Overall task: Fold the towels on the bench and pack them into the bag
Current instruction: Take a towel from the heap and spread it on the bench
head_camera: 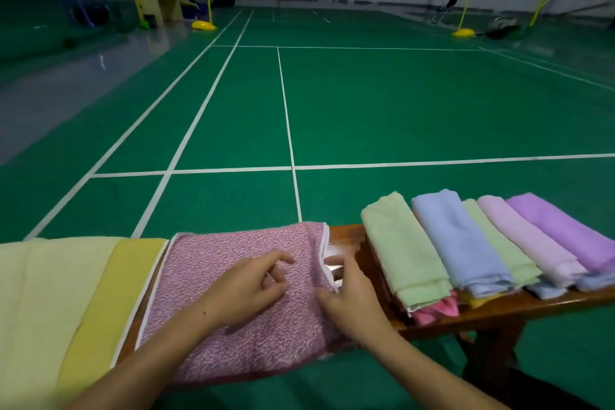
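Progress is judged partial. On the wooden tabletop (346,233), toward 3 o'clock of the hands, a row of folded towels lies overlapping: a pale green towel (404,255), a blue towel (461,243), a second green towel (499,251), a pale lilac towel (529,243) and a purple towel (565,233). Further pieces in pink and yellow show beneath their near edges, count not determinable. The item in hand is the pink patterned towel (239,316), spread flat across the tabletop at centre and hanging over the near edge; it reads as only partly folded. The left hand (249,289) rests on its upper surface, fingers loosely curled and grasping nothing that can be seen. The right hand (346,289) is at the towel's right edge, at 3 o'clock of the left hand, thumb and fingers pinching the white-bordered hem. At 9 o'clock lie a pale yellow cloth (36,296) and a deeper yellow cloth (109,303), apparently unfolded or awaiting handling. No bag is identifiable in view, so packing appears not yet begun. Outstanding: finish the pink towel, fold the yellow pieces, pack all.
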A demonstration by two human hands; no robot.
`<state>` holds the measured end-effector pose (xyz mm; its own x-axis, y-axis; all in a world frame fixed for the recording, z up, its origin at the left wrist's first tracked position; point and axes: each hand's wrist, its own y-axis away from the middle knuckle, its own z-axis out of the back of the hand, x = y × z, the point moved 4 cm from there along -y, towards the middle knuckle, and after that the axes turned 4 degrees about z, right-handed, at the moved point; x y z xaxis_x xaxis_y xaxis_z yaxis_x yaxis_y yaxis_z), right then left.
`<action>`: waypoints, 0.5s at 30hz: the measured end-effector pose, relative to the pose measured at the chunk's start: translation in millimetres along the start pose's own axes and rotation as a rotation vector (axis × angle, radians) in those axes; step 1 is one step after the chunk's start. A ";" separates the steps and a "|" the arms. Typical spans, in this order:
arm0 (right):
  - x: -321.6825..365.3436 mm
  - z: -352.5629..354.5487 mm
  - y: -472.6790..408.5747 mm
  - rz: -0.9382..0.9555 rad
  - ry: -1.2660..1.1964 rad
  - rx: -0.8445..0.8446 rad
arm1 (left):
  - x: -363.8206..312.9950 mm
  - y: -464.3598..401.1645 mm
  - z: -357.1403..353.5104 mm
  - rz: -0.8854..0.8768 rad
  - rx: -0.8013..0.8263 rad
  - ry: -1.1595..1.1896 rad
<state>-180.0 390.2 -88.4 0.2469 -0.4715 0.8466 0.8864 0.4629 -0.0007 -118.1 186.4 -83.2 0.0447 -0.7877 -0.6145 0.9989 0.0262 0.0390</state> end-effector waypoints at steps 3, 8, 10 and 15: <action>8.3 -4.0 4.0 0.121 -0.055 0.033 | -15.1 -9.6 -3.8 -0.066 0.069 0.173; 17.1 -7.5 7.4 0.243 -0.072 0.178 | -15.5 -18.9 -6.8 -0.084 0.219 0.231; 15.4 -7.8 7.8 0.250 -0.090 0.211 | -12.3 -21.7 -7.6 -0.094 0.229 0.196; 16.9 2.8 10.7 0.245 -0.102 0.285 | -2.5 -23.1 -1.3 -0.088 0.175 0.120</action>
<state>-167.4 389.3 -72.6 0.3852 -0.2508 0.8881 0.6580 0.7494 -0.0737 -141.3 188.6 -83.6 -0.0308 -0.7030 -0.7106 0.9817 -0.1548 0.1106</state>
